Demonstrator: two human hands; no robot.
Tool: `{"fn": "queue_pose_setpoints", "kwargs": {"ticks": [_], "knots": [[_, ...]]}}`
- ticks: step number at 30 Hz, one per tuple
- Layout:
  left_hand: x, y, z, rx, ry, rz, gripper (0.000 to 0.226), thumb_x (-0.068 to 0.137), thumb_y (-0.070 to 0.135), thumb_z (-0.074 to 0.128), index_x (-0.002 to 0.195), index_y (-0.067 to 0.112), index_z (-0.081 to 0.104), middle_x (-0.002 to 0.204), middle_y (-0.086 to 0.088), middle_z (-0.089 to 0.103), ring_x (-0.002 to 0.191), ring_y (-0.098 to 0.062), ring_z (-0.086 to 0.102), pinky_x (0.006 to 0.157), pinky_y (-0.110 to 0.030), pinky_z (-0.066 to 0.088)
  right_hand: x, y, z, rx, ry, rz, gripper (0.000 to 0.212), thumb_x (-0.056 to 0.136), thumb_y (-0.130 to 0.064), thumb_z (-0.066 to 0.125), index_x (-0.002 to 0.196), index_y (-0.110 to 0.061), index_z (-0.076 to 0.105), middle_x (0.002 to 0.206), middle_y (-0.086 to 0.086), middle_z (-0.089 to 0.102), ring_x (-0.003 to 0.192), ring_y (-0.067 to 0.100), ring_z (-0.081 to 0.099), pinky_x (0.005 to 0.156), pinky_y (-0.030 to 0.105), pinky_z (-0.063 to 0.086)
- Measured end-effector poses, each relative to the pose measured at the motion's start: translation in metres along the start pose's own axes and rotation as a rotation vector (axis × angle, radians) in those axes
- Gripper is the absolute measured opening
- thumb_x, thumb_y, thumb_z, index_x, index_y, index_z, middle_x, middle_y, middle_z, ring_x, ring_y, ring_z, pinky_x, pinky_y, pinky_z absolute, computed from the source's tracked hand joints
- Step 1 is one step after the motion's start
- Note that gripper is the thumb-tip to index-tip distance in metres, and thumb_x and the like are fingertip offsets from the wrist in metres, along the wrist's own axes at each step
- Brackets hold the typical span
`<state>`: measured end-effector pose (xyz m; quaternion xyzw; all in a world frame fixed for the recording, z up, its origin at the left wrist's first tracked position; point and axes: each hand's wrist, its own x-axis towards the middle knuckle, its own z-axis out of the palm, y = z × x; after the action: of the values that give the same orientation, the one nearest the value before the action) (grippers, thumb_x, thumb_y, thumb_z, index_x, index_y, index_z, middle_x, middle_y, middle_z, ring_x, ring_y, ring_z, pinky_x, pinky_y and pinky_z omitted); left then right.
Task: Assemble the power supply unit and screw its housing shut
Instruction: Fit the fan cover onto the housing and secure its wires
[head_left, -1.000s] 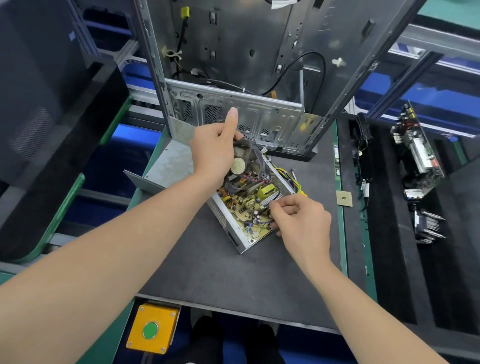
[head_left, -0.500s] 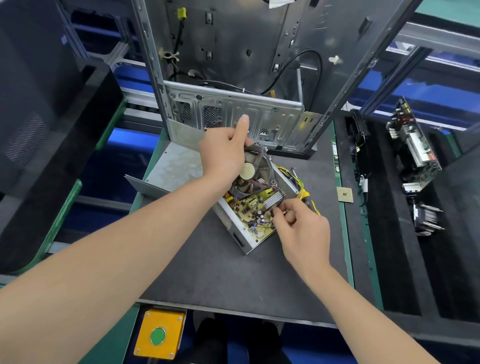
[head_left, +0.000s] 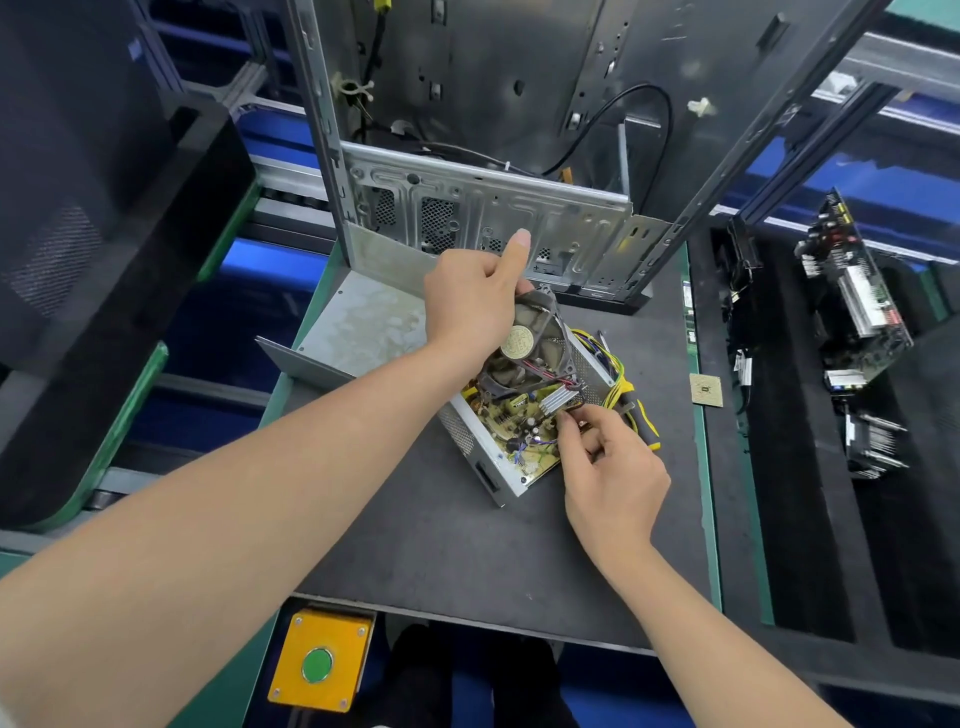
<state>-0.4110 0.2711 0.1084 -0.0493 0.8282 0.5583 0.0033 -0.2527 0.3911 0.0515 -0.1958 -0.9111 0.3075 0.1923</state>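
Steel case (head_left: 483, 208) behind power supply (head_left: 480, 449); fan (head_left: 540, 332) in curled left fingers (head_left: 516, 257), wire (head_left: 550, 371) between right fingers (head_left: 568, 439).

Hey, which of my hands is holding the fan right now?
Your left hand grips the fan, tilted above the open housing. Your right hand only pinches the fan lead down by the heatsink.

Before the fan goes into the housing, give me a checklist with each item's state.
1. Grip: left hand holds the fan above the housing: ok.
2. Connection: right hand pinches the fan lead beside the heatsink; plugged in: cannot tell.
3. Fastening of the circuit board inside housing: cannot tell.
4. Routing: yellow cable bundle trails outside the housing: ok.
5. Access: cover is off, lying left of housing: ok.
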Motion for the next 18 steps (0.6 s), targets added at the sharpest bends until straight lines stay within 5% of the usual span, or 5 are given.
{"fn": "queue_pose_setpoints", "kwargs": {"ticks": [5, 13, 18], "knots": [[0.0011, -0.0012, -0.0003, 0.006, -0.007, 0.001, 0.064, 0.102, 0.057, 0.052, 0.058, 0.016, 0.074, 0.050, 0.021, 0.063, 0.059, -0.003, 0.061, 0.078, -0.032, 0.049, -0.0004, 0.0015, 0.0029, 0.002, -0.007, -0.012, 0.006, 0.095, -0.025, 0.074, 0.089, -0.025, 0.073, 0.058, -0.005, 0.051, 0.066, 0.015, 0.055, 0.062, 0.039, 0.050], [0.0021, -0.0051, 0.0006, 0.001, -0.002, 0.008, 0.063, 0.102, 0.058, 0.052, 0.054, 0.021, 0.071, 0.046, 0.015, 0.059, 0.051, 0.001, 0.055, 0.063, -0.028, 0.038, -0.0030, 0.0030, 0.0059, -0.006, 0.025, -0.058, 0.005, 0.094, -0.021, 0.076, 0.089, -0.021, 0.074, 0.057, -0.006, 0.050, 0.063, 0.016, 0.054, 0.056, 0.039, 0.049], [0.0018, -0.0079, 0.0014, 0.001, 0.004, 0.019, 0.062, 0.101, 0.060, 0.052, 0.054, 0.023, 0.072, 0.053, 0.007, 0.065, 0.057, -0.005, 0.060, 0.073, -0.032, 0.047, -0.0059, 0.0013, 0.0072, -0.009, 0.036, -0.057, 0.009, 0.092, -0.020, 0.078, 0.086, -0.022, 0.072, 0.056, -0.005, 0.048, 0.061, 0.016, 0.053, 0.053, 0.040, 0.048]]}}
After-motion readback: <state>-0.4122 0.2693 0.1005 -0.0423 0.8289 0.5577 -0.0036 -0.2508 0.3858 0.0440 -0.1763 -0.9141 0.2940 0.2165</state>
